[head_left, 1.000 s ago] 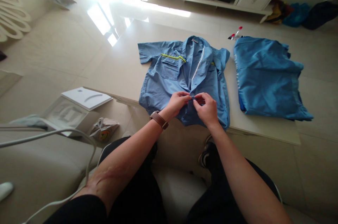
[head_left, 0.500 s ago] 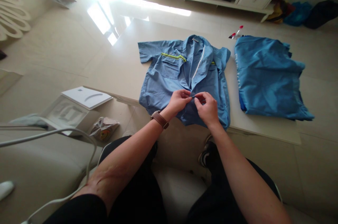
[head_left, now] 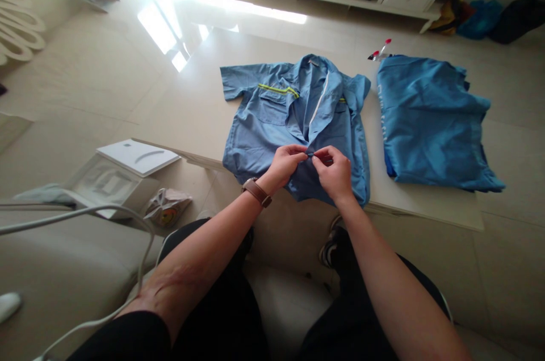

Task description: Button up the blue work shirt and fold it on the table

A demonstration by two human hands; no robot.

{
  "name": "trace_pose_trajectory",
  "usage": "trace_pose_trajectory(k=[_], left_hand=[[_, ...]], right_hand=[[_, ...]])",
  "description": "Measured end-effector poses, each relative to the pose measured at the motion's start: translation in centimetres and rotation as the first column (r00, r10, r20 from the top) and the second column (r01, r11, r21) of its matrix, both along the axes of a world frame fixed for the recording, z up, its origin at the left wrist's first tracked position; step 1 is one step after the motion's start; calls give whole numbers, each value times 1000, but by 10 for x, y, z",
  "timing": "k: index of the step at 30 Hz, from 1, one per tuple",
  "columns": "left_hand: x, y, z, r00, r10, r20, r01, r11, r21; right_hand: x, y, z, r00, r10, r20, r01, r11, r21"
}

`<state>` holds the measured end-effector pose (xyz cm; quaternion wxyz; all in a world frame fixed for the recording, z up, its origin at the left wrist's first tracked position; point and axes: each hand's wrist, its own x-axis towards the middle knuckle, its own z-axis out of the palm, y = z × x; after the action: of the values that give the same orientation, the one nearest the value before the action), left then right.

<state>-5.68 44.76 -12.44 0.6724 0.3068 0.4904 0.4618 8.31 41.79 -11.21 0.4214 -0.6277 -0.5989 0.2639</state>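
Left hand (head_left: pixel 284 166), right hand (head_left: pixel 335 171): barely moved since earlier frame; fingertips clamped on light-blue short-sleeved fabric shirt (head_left: pixel 255 137)
Shirt: on pale flat table (head_left: pixel 179 111), hem past near edge; likely light, soft; hold by front edges

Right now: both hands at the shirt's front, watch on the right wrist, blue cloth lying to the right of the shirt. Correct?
One error: the watch is on the left wrist, as the head view shows. The rest holds: left hand and right hand are at the front of the shirt, and the blue cloth lies to its right.
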Motion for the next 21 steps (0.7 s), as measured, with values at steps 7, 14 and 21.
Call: trace_pose_trajectory(k=[7, 14, 21], left_hand=[[0, -1, 5, 1000, 2, 14, -2, 1000, -24], [0, -1, 8, 999, -25, 21, 24, 1000, 17], [-2, -2, 11, 992, -119, -36, 123, 986, 115]], right_hand=[[2, 6, -7, 958, -35, -284, -2, 992, -129], [6, 11, -11, 848, -107, -519, -30, 968, -249], [6, 14, -8, 763, -237, -601, -8, 927, -375]])
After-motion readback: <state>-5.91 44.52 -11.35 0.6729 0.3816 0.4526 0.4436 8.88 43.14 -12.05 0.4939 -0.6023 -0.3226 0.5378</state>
